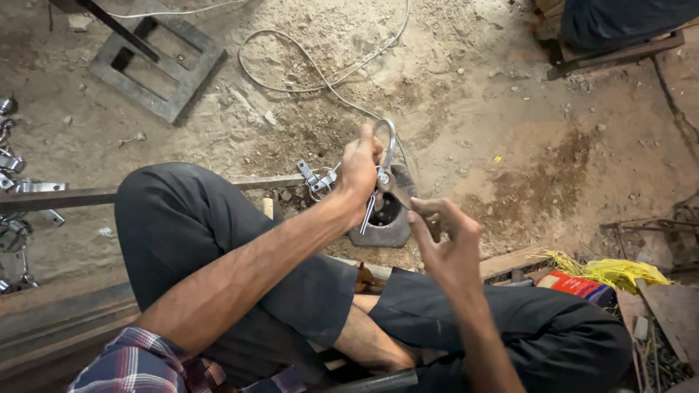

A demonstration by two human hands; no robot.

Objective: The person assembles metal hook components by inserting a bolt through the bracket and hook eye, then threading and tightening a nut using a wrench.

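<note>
My left hand (359, 169) grips a shiny metal clamp (386, 149) with a curved loop at its top, held up over my knees. My right hand (445, 244) holds a small rusty tool (399, 195) whose tip meets the bolt at the clamp's lower part. Below the two hands a dark metal block (389, 222) with a round hole rests on the dirt floor. I sit cross-legged in dark trousers.
A long metal bar (65, 197) runs across by my left knee. Shiny metal fittings (14, 182) lie at the far left. A square metal frame (156, 62) and a white cable (306, 73) lie ahead. A red box (575, 285) and yellow strands (619, 271) sit at the right.
</note>
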